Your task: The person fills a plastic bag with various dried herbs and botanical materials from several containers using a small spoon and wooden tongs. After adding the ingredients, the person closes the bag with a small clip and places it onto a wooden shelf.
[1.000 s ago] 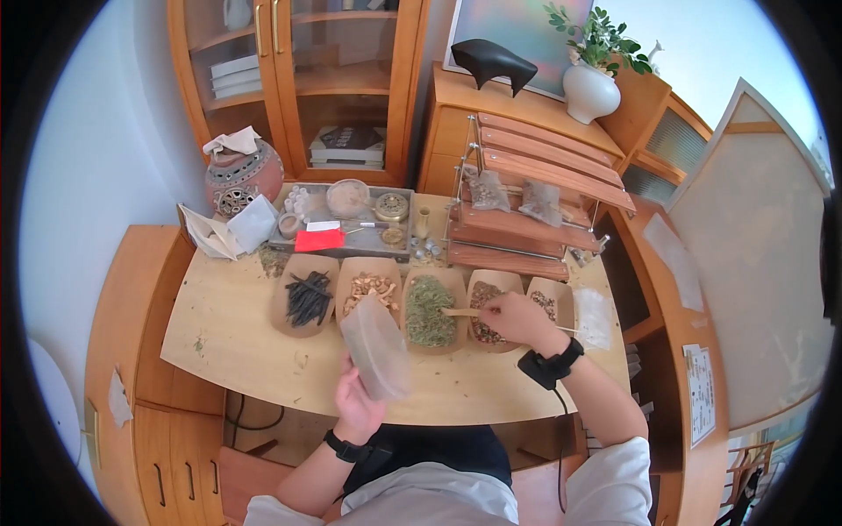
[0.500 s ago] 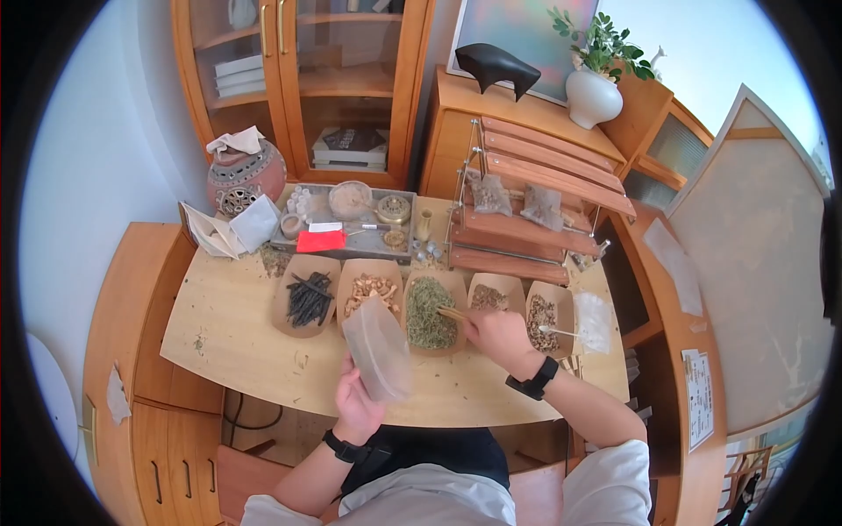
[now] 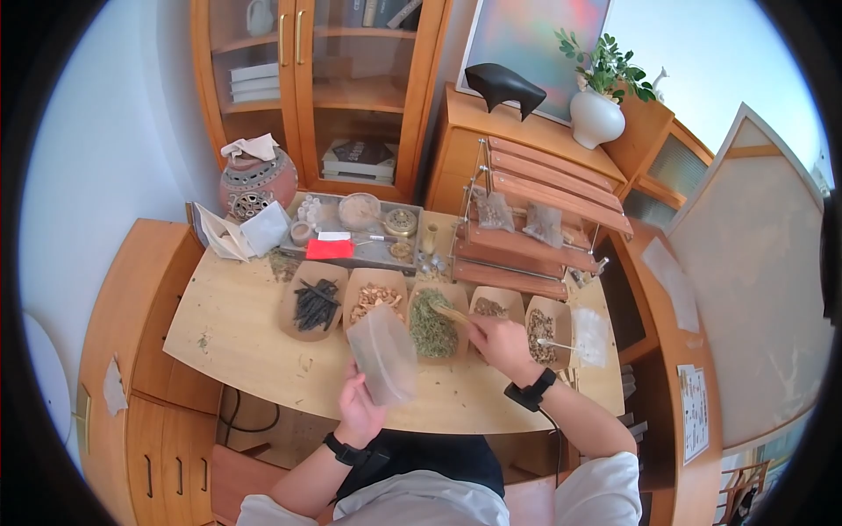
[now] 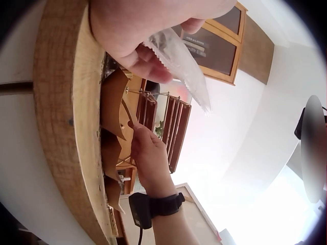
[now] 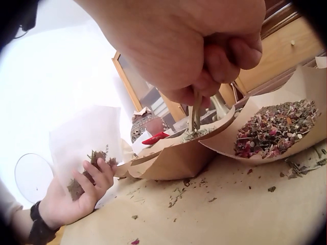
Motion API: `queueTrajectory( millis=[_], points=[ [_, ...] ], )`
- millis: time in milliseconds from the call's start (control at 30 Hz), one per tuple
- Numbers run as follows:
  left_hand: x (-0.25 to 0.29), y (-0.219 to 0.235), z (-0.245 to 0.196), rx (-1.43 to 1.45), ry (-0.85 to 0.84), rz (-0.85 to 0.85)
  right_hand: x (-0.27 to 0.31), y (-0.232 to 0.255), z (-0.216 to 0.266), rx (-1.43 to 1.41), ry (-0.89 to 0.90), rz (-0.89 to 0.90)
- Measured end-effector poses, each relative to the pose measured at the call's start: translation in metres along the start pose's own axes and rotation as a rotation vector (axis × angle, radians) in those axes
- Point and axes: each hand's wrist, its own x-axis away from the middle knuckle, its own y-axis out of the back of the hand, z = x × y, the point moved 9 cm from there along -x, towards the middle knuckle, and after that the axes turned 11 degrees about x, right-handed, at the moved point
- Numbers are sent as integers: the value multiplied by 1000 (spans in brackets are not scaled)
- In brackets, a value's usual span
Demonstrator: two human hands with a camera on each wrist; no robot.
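My left hand holds a translucent pouch upright by its lower part, in front of the trays. Dark dried herbs show through the bottom of the pouch in the right wrist view. Wooden tongs are gripped in my right hand, their tips in the shredded green herb of the middle paper tray. In the right wrist view my right hand curls round the tongs, with two slim arms showing below the fingers.
Beside the green herb stand paper trays of black strips, tan pieces and reddish bits. A grey tray with a red packet lies behind. A wooden rack rises at the back right; a white spoon rests in the rightmost tray.
My right hand has come down and slightly left, off the reddish tray, and the tongs now slant into the green herb. The left hand and pouch keep their place; the head view has tilted slightly.
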Motion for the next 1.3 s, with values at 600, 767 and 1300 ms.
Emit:
queueTrajectory(
  millis=[600,767,1300],
  points=[
    [-12,-3,20,-2,-1,-75,14,72,21,-281,-194,162],
    [-14,-4,23,-3,-30,-35,24,64,29,-322,-130,150],
    [-14,5,20,-69,-69,-29,25,85,26,-239,-185,196]
  ],
)
